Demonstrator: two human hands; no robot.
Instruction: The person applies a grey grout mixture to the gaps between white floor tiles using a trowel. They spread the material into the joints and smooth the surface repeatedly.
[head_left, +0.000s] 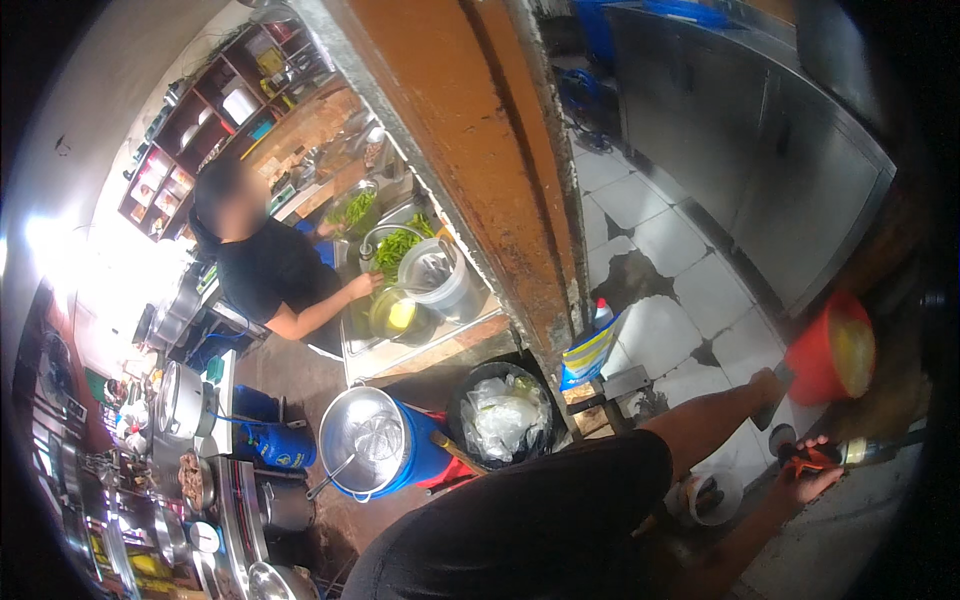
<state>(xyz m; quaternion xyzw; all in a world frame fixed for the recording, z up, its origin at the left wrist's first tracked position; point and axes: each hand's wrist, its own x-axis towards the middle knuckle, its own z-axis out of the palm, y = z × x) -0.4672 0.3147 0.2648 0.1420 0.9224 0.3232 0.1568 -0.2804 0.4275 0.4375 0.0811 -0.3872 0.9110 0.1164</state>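
Note:
My left hand (766, 386), at the end of a bare forearm, grips a flat grey piece (765, 417) that looks like a metal blade. My right hand (808, 476) is closed around a black and orange tool (816, 457), probably a power tool. A rounded grey end (783, 438) of it points towards the flat piece; whether they touch is unclear. Just beyond my left hand stands a red plastic bucket (814, 360) with a yellowish inside. Below my left forearm sits a white tub (733, 502) with dark and brown items in it.
A cleaver (624, 382) lies beside a blue-yellow packet (589, 356). An orange wall edge (480, 135) divides the rooms. Beyond it, a co-worker (274, 274) handles green vegetables (397, 251). A lined bin (454, 405), a blue drum (420, 450) and a steel cabinet (697, 127) stand around.

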